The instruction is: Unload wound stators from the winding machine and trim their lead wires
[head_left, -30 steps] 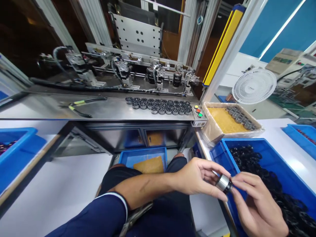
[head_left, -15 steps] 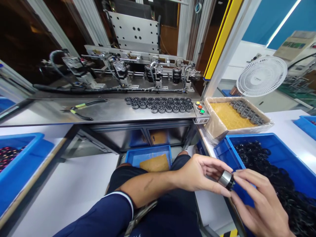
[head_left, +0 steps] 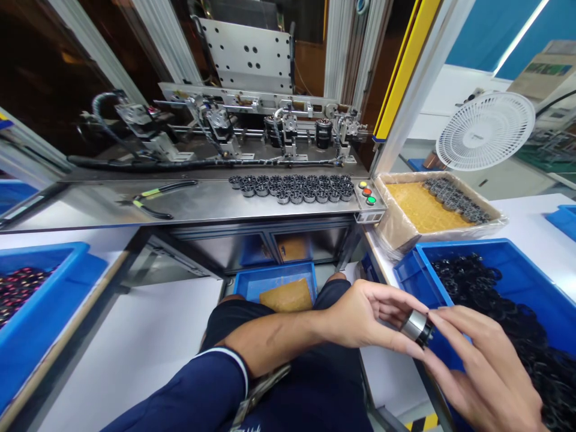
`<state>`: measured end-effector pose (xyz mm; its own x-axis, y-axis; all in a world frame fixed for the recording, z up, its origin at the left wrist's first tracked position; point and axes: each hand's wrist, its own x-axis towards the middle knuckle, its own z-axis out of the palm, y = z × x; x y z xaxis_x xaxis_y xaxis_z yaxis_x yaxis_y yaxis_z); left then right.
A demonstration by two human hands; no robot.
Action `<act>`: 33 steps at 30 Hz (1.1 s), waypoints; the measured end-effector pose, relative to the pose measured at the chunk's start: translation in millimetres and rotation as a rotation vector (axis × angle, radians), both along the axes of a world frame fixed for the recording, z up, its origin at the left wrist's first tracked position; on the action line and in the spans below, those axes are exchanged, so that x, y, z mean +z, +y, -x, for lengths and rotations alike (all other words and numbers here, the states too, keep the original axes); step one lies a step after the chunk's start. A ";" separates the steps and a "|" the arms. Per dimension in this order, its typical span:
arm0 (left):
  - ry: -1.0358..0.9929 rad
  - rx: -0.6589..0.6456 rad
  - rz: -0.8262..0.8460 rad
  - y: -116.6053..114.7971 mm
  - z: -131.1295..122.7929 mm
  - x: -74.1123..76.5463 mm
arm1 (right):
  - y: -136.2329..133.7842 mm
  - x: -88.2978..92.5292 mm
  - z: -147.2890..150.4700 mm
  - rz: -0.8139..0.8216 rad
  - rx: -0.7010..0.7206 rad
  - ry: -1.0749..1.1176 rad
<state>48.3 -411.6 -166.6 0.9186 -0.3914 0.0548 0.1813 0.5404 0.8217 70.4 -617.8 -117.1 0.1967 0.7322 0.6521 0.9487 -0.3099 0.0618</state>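
Between my two hands is a short metal cylinder (head_left: 414, 324), silver at one end with a black ring-like part at the other. My left hand (head_left: 366, 315) closes thumb and fingers round the silver side. From the right, my right hand (head_left: 481, 366) pinches the black end with its fingertips. Below and behind them lies a blue bin (head_left: 438, 282) holding a heap of black plastic rings (head_left: 508, 312). Part of the black end is hidden by my right fingers.
Rows of black-and-silver round parts (head_left: 294, 189) stand on the metal ledge beside cutting pliers (head_left: 155, 198) and a button box (head_left: 369, 201). A lined carton (head_left: 396, 237) and a fan (head_left: 486, 132) are at right. Another blue bin (head_left: 67, 258) sits left. Machine fixtures (head_left: 220, 129) stand behind.
Both hands still hold the cylinder over the right side, with barely any shift. The whole view has moved slightly as the head turned.
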 end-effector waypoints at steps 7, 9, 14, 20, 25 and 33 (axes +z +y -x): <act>0.036 0.001 -0.013 -0.3 0.4 0.0 | -3.1 0.6 -3.6 0.032 -0.004 -0.006; 0.053 -0.009 -0.005 -1.5 0.5 -3.5 | -6.4 -2.2 -4.2 0.046 -0.023 -0.017; 0.027 -0.046 0.057 -6.6 6.2 -11.9 | -2.9 -7.7 5.1 0.048 -0.050 -0.052; -0.233 0.099 -0.155 3.4 12.2 -2.5 | -27.8 -2.6 -43.6 -0.070 -0.208 0.166; -0.134 0.129 -0.264 12.3 -4.7 -6.5 | -133.6 -41.6 -139.7 -0.139 -0.558 0.101; -0.512 0.275 -0.626 13.0 -8.2 0.4 | -184.5 -97.9 -179.0 0.087 -0.388 0.218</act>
